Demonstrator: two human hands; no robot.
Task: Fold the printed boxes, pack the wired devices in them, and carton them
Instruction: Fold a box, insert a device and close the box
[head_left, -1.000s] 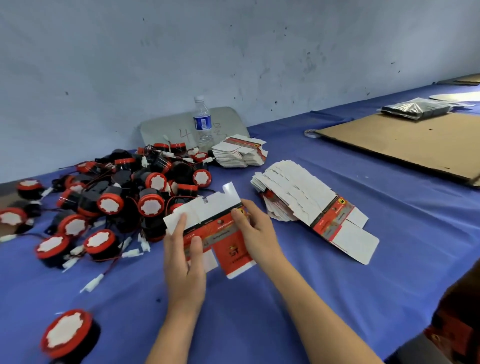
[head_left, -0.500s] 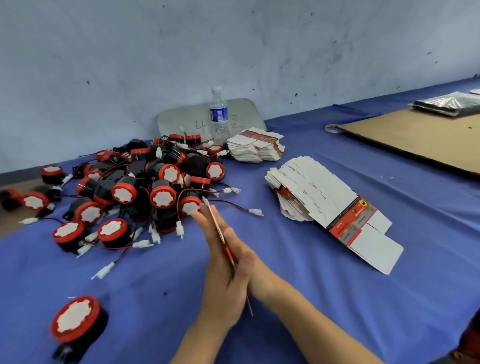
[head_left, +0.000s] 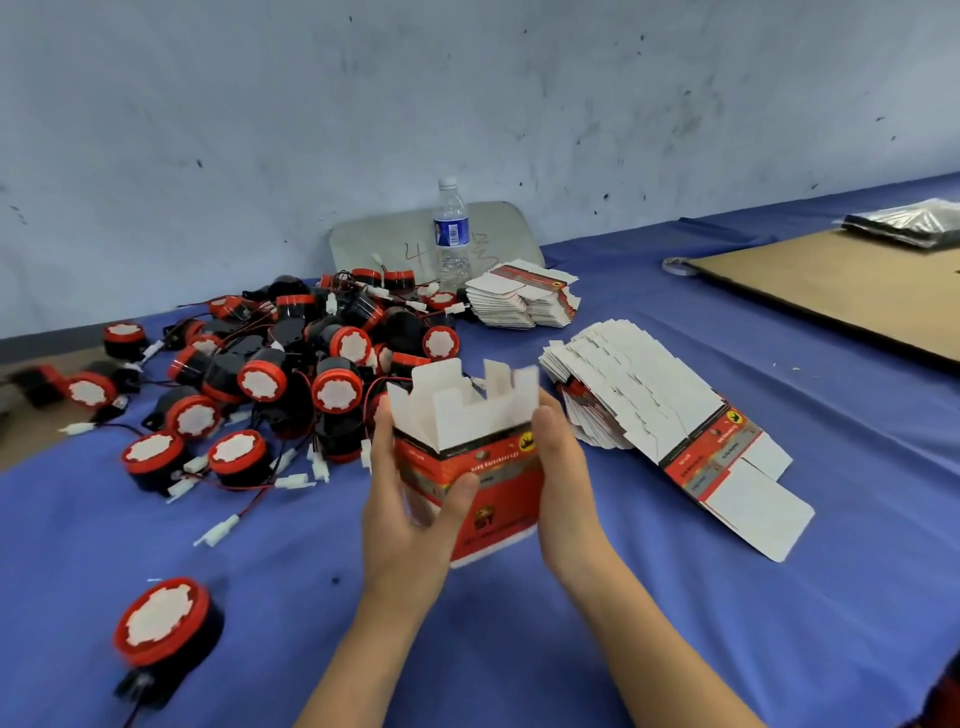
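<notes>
Left grip, thumb across the front, and right grip, seemingly wrapped behind, are clamping a light-looking, crushable printed box by its sides.

I get one wide-angle view from the head camera, looking forward and down across the blue cloth-covered table. The left hand and right hand sit close beneath the lens at near centre, gripping the red-and-white printed cardboard box. The scuffed pale grey wall bounds the far side.
</notes>
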